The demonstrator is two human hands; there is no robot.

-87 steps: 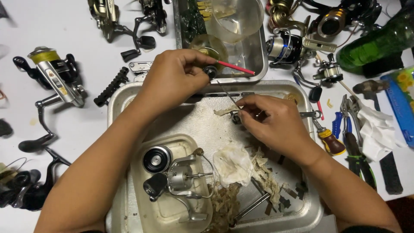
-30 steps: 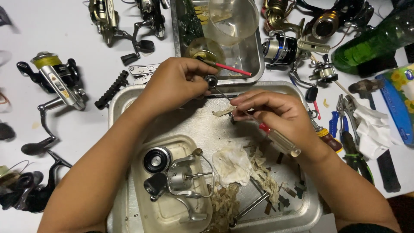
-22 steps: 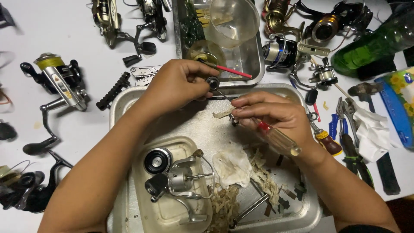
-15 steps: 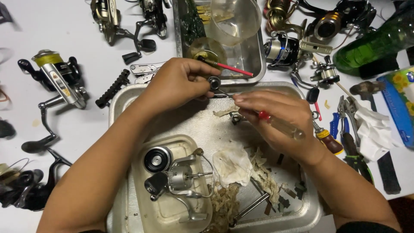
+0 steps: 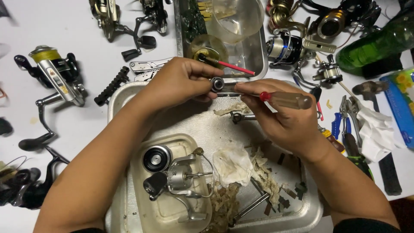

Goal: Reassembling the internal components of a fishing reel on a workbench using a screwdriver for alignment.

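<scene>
The small round reel part [image 5: 217,83], pinched in the left hand [image 5: 179,83] mid-frame, looked liable to slip into the tray [image 5: 115,108] if the screwdriver [image 5: 285,99] gripped by the right hand [image 5: 282,116] skidded.

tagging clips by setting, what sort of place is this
Probably a fishing-reel repair bench on a white table. Whole spinning reels lie about, one with a yellow spool; a stripped reel body sits in a metal tray; the right hand holds a clear-handled screwdriver.

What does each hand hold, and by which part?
Left hand pinches a small round metal part by its rim; right hand grips a screwdriver by its clear handle.
</scene>
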